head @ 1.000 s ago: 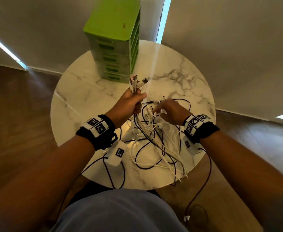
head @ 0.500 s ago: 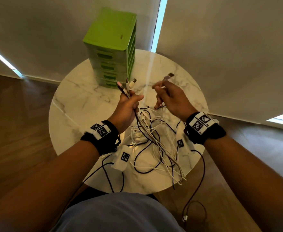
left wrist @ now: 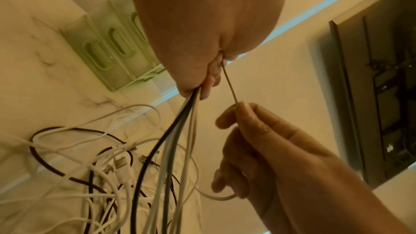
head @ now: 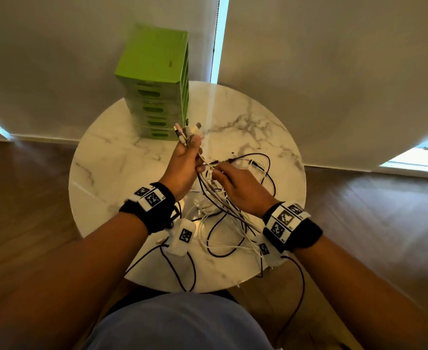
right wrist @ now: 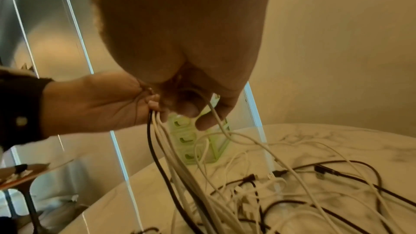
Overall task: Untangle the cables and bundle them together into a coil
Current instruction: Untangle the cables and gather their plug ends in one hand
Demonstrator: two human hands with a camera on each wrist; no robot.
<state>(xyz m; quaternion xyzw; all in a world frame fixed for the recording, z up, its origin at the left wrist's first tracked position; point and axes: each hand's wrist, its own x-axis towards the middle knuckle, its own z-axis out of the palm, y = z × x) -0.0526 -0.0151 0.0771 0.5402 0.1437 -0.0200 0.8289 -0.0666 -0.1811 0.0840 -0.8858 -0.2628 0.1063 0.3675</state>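
My left hand (head: 186, 161) is raised over the round marble table (head: 121, 157) and grips a bunch of white and black cables (left wrist: 180, 131), whose plug ends (head: 186, 131) stick up out of the fist. The strands hang down into a tangled heap of cables (head: 223, 218) on the table. Right beside it, my right hand (head: 235, 184) pinches one thin cable (left wrist: 229, 84) that runs taut up into the left fist; a white cable (right wrist: 216, 118) passes through the right hand's fingers. Both hands are also seen as the left hand (right wrist: 94, 102) and the right hand (left wrist: 258, 141).
A green drawer unit (head: 157, 87) stands at the table's far edge, just beyond the left hand. Black cables (head: 255, 157) loop over the table's right part. A black lead (head: 298, 294) hangs off the near edge towards the wooden floor. Wall and blinds lie behind.
My right hand came down from beside the left fist, where it held up a plug end, and now pinches a cable just below that fist. The plug end now stands in the left-hand bunch.
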